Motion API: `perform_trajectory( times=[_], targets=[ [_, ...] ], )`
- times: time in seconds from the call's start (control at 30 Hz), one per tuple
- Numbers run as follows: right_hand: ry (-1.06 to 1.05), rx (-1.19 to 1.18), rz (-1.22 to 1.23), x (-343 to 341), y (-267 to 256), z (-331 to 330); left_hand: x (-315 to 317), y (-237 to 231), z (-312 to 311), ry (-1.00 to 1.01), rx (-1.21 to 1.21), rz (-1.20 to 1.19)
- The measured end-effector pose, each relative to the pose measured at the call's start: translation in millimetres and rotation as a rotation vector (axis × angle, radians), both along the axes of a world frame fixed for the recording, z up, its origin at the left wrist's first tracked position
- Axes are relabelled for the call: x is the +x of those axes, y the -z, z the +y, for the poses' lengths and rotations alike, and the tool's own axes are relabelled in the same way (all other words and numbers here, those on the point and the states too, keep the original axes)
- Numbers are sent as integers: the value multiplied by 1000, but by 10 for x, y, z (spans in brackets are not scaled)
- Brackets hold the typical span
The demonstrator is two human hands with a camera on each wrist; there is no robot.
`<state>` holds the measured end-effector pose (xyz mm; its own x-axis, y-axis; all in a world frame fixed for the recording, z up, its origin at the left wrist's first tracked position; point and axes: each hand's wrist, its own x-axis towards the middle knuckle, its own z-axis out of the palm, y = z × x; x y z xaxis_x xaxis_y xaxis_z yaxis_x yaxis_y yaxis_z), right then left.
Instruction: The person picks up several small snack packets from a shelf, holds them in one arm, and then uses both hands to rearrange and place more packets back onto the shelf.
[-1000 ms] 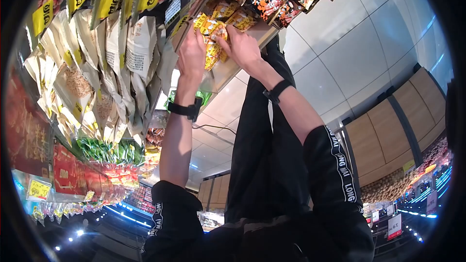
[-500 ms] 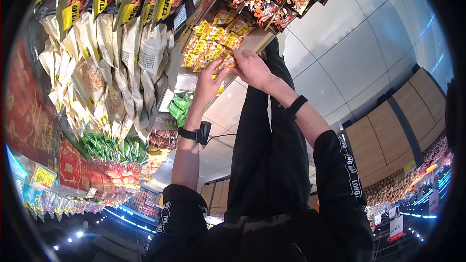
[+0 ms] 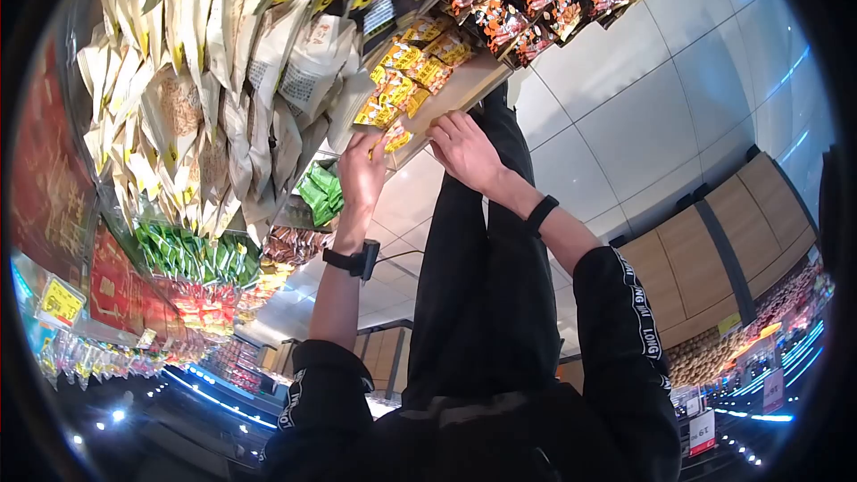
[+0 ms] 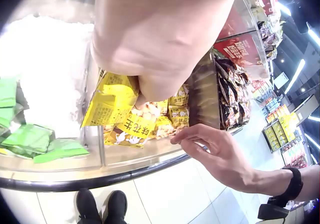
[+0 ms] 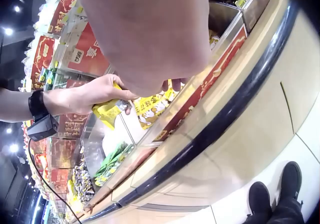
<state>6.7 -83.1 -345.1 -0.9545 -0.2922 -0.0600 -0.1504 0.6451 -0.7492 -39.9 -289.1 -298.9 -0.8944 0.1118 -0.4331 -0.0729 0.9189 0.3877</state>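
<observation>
My left hand (image 3: 361,170) pinches a yellow snack packet (image 4: 112,101) at the left side of a bin of similar packets. Seen from the right wrist, the held packet (image 5: 106,113) hangs from the thumb and fingers. Loose yellow packets (image 3: 411,76) printed with peanut-like pictures lie piled in the bin. My right hand (image 3: 469,152) is at the bin's front edge, its fingers loosely bent. From the left wrist, the right hand (image 4: 217,154) shows nothing between thumb and fingers.
Green packets (image 4: 30,140) lie in the neighbouring compartment. Black-and-orange packets (image 3: 527,0) fill the bin farther right. Beige bags (image 3: 241,80) hang at left. A dark rail (image 4: 140,173) runs along the counter front, above the tiled floor.
Both hands came back from deep in the pile and met at a packet near the front. Now they are apart, the left hand farther left with a packet. The head view has shifted.
</observation>
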Motion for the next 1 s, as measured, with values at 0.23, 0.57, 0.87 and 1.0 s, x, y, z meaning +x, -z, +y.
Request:
perform_trajectory(
  times=[0.23, 0.57, 0.87, 1.0],
  targets=[
    [8, -38, 27, 68, -12, -27, 130, -23, -45, -80, 53, 12],
    [8, -1, -10, -16, -33, -23, -136, 165, 134, -176, 18, -43],
    [42, -35, -8, -56, 1, 106, -475, 331, 454, -130, 24, 46],
    [60, -52, 9, -119, 24, 130, -469, 481, 371, -100, 30, 144]
  ],
)
